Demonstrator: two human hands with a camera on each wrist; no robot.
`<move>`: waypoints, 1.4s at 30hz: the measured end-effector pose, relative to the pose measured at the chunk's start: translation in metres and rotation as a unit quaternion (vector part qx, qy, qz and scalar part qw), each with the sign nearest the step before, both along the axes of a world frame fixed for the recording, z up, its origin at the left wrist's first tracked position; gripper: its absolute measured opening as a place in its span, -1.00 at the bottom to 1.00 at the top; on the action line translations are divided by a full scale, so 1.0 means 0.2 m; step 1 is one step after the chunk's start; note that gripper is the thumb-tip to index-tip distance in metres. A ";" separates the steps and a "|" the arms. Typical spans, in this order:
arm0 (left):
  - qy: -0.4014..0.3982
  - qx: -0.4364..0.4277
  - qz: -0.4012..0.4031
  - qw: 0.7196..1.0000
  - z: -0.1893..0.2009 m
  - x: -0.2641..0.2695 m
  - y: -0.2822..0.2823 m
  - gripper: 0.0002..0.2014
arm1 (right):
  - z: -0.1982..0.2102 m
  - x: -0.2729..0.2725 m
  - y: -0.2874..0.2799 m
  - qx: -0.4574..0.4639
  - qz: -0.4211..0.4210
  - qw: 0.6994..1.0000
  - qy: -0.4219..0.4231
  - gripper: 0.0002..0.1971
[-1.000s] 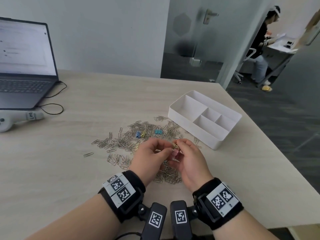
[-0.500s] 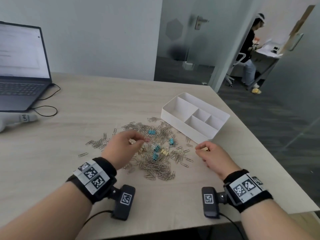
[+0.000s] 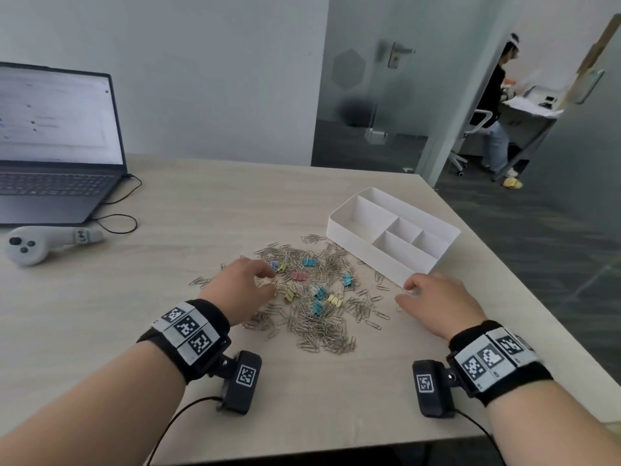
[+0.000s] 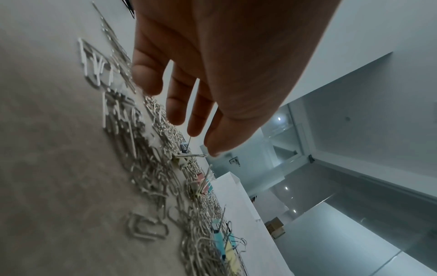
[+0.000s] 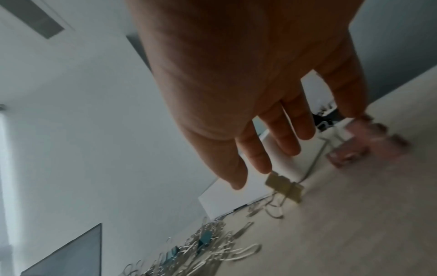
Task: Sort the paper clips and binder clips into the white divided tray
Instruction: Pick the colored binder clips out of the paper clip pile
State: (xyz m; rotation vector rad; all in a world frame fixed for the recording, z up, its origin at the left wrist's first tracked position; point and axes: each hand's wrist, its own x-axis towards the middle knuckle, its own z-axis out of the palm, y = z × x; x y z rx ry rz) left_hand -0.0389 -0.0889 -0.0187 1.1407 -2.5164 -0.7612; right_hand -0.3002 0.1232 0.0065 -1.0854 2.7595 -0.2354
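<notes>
A heap of silver paper clips point(image 3: 319, 324) lies mid-table, with blue point(image 3: 319, 292), pink point(image 3: 298, 276) and yellow point(image 3: 334, 299) binder clips mixed in. The white divided tray point(image 3: 366, 253) stands just beyond it to the right. My left hand point(image 3: 268, 280) hovers over the heap's left side, fingers relaxed point(image 4: 175, 112) and holding nothing. My right hand point(image 3: 406, 294) is at the tray's near corner with straight fingers point(image 5: 257, 160). Under it on the table lie a yellow binder clip point(image 5: 283, 188) and a blurred pink one point(image 5: 369, 147).
An open laptop point(image 3: 50, 156) sits at the far left with a black cable point(image 3: 117, 223) and a grey controller point(image 3: 40, 243) in front of it. The table's right edge point(image 3: 504, 264) runs close behind the tray. A person point(image 3: 497, 105) sits in the room beyond.
My hands were together over the heap and have moved apart, left to the heap's left side, right towards the tray corner. The right hand's fingers have straightened above the yellow clip.
</notes>
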 end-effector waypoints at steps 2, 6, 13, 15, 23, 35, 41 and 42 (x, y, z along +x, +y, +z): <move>-0.011 -0.006 -0.009 1.000 0.02 -0.02 0.00 -0.71 | 0.02 0.07 -0.04 -0.023 0.025 0.999 0.017 -0.65; -0.042 -0.029 -0.040 0.998 0.06 -0.08 0.02 -0.64 | 0.03 0.21 -0.18 -0.068 0.112 0.991 -0.038 -0.74; -0.100 -0.032 -0.072 0.992 0.07 -0.16 0.04 -0.76 | -0.02 0.32 -0.41 -0.049 0.184 0.977 -0.091 -0.68; -0.098 -0.027 -0.069 0.992 0.07 -0.15 0.03 -0.79 | -0.04 0.31 -0.45 -0.042 0.187 0.976 -0.099 -0.66; -0.022 0.032 -0.050 0.998 0.07 -0.10 0.00 -0.85 | -0.03 0.32 -0.51 -0.013 0.223 0.969 -0.103 -0.56; 0.089 0.067 -0.023 0.994 0.08 -0.09 0.05 -0.94 | 0.06 0.30 -0.39 -0.152 0.200 0.957 -0.148 -0.89; 0.148 0.139 -0.039 0.978 0.10 -0.15 0.15 -0.93 | 0.06 0.15 -0.22 -0.203 0.110 0.947 -0.224 -0.89; 0.150 0.147 -0.043 0.977 0.10 -0.16 0.17 -0.92 | 0.05 0.11 -0.18 -0.207 0.088 0.948 -0.224 -0.89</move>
